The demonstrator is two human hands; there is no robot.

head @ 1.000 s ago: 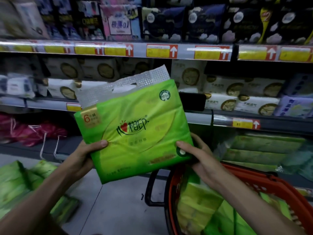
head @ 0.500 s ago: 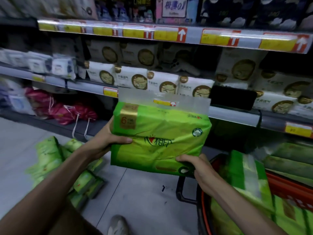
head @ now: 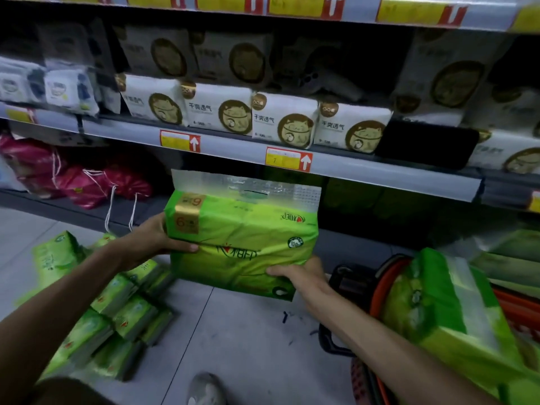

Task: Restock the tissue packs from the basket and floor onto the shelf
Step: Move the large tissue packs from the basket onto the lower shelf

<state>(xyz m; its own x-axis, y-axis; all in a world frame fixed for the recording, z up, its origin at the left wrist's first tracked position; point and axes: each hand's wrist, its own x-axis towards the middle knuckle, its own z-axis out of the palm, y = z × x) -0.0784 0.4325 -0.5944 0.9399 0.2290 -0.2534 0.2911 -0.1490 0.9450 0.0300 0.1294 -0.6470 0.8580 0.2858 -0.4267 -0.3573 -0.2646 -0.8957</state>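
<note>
A green tissue pack point(head: 242, 238) with a clear plastic handle flap on top is held in front of the dark bottom shelf point(head: 365, 238). My left hand point(head: 152, 241) grips its left end, thumb across the front. My right hand point(head: 298, 273) holds its lower right corner from below. More green packs point(head: 114, 305) lie heaped on the floor at the left. An orange basket point(head: 380, 290) at the right holds further green packs point(head: 438, 311). Stacked green packs point(head: 502, 261) lie on the bottom shelf at the far right.
The shelf above carries white packs with brown cat logos point(head: 283, 121) and yellow-red price tags point(head: 287, 159). Red drawstring bags point(head: 87, 182) fill the bottom shelf at the left. A black basket handle point(head: 336, 340) juts over the grey floor; my shoe point(head: 204, 390) is at the bottom.
The pack has come down from chest height to the level of the bottom shelf and tipped flatter, both hands still holding it. The view has dropped and moved closer to the shelf.
</note>
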